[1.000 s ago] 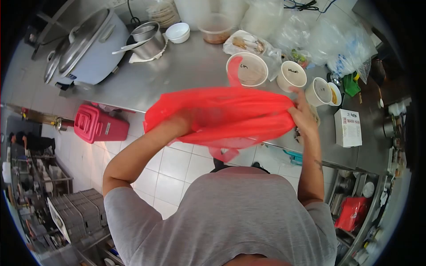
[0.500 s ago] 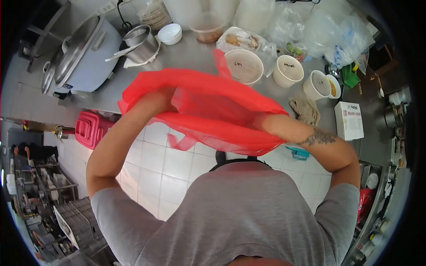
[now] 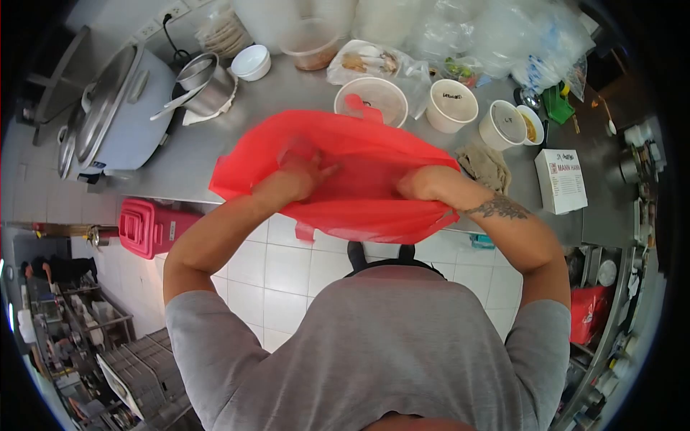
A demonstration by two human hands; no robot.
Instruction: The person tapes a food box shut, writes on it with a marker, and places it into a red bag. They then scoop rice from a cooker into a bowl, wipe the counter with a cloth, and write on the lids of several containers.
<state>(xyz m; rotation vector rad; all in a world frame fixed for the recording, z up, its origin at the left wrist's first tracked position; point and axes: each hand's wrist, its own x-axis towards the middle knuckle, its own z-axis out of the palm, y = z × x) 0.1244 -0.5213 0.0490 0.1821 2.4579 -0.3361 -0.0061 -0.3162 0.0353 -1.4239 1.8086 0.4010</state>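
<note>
A red fabric-like bag (image 3: 345, 140) with loop handles is spread wide in front of me, its mouth facing up toward me. My left hand (image 3: 307, 176) is inside the mouth on the left, fingers stretched apart, slightly blurred. On the other side my right hand (image 3: 417, 182) reaches into the bag, its fingers smeared by motion and partly hidden. Behind the bag stand a lidded white tub (image 3: 384, 100), partly covered by a red handle, a second white tub (image 3: 453, 106) with writing on its lid, and a smaller lidded tub (image 3: 503, 124).
A steel counter (image 3: 162, 169) carries a large rice cooker (image 3: 133, 108), metal pots (image 3: 208, 82), white bowls (image 3: 251, 63) and plastic bags (image 3: 539, 50). At right are a brown cloth (image 3: 489, 169) and a white box (image 3: 562, 181). A pink bin (image 3: 147, 228) stands on the floor.
Both hands have come nearer each other inside the bag, and the left hand's fingers now show. The bag's mouth has opened wider. The view has shifted slightly.
</note>
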